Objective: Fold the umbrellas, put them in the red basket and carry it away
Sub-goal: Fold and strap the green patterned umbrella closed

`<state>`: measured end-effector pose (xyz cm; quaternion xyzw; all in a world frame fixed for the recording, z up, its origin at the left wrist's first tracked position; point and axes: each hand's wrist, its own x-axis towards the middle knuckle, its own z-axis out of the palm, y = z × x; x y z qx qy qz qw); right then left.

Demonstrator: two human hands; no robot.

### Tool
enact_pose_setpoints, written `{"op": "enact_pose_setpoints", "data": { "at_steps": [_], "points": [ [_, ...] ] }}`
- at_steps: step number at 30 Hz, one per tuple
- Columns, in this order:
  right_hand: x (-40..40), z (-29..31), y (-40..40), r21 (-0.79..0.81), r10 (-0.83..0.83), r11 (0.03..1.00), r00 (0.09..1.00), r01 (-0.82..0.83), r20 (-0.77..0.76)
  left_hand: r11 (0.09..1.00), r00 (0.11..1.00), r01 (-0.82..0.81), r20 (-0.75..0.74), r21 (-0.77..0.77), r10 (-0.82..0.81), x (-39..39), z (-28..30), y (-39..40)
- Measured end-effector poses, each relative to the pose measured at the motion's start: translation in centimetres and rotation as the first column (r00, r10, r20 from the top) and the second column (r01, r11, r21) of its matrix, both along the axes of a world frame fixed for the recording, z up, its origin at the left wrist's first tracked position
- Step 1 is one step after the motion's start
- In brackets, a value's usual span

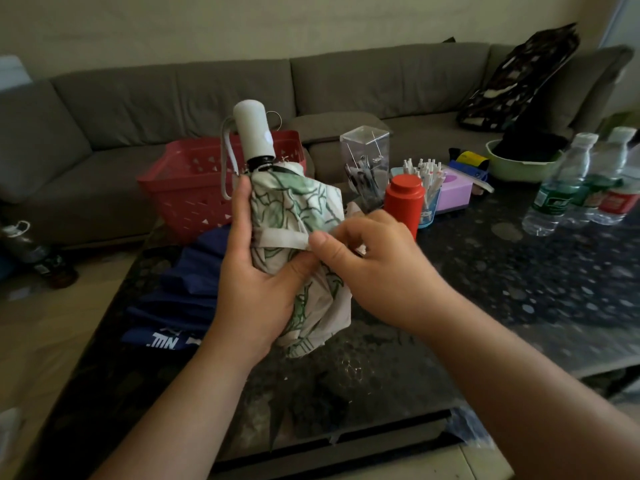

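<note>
**Both hands on the leaf-print umbrella above the table**

Head view: the left hand (258, 271) is wrapped around the bunched canopy of the white and green umbrella (294, 209), holding it upright, handle end up. The white handle (252, 131) stands clear above the grip, and loose cloth hangs out below the palm. The right hand (367, 261) pinches the umbrella's pale closing strap (282, 239) between thumb and forefinger, just beside the left thumb, across the middle of the bundle. Behind the umbrella, the red basket (194, 188) sits at the far left edge of the dark table (502, 289). A blue umbrella (180, 299) lies on the table under the left wrist, in front of the basket.
</note>
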<state>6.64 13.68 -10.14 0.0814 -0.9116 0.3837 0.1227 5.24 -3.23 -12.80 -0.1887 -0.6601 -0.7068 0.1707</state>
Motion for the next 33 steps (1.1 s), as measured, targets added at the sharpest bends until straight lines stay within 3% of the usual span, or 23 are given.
{"op": "enact_pose_setpoints", "data": {
  "at_steps": [1,3,5,9,12,15,19,22,27,31,33],
  "points": [
    [-0.1,0.1,0.0,-0.026,0.01,1.0,0.998,-0.008,0.054,1.0,1.0,-0.013,-0.002,-0.015,0.013,0.0,0.0,0.0],
    [0.0,0.4,0.3,-0.251,0.093,0.967,0.985,-0.053,0.148,0.998,1.0,-0.029,-0.01,-0.061,0.029,0.0,0.0,-0.1],
    [0.2,0.9,0.8,-0.401,0.148,0.913,0.979,-0.079,0.143,0.994,1.0,-0.029,-0.004,-0.103,0.028,0.0,-0.1,-0.2],
    [0.1,0.6,1.3,-0.305,0.126,0.941,0.988,-0.147,-0.086,0.995,0.998,-0.009,0.068,-0.104,0.016,0.0,-0.1,-0.1],
    [-0.6,-0.5,1.7,-0.256,0.044,0.964,0.995,-0.066,-0.09,0.999,0.992,0.034,0.127,-0.031,-0.029,0.2,0.5,-0.1],
    [-1.2,-0.7,1.7,-0.372,0.033,0.927,0.999,-0.045,-0.039,0.97,0.959,0.234,0.149,0.059,-0.24,1.0,1.1,-0.2],
    [-1.1,-0.5,1.3,-0.557,0.167,0.821,0.986,-0.124,0.027,0.912,0.906,0.398,0.11,0.098,-0.408,1.8,1.7,-0.4],
    [-0.9,-0.5,1.2,-0.743,0.44,0.634,0.89,-0.213,0.121,0.878,0.874,0.473,0.083,0.077,-0.478,2.1,1.8,-0.7],
    [-0.6,-0.1,1.6,-0.852,0.611,0.448,0.789,-0.271,0.07,0.8,0.793,0.584,0.112,0.137,-0.598,3.2,1.9,-0.4],
    [-0.9,-0.3,2.3,-0.792,0.507,0.539,0.861,-0.286,0.034,0.871,0.846,0.484,0.21,0.08,-0.49,2.7,2.0,-0.2],
    [-0.7,-0.4,2.4,-0.738,0.458,0.609,0.888,-0.29,0.028,0.862,0.822,0.506,0.283,0.034,-0.494,2.2,2.0,-0.5]
  ]
}}
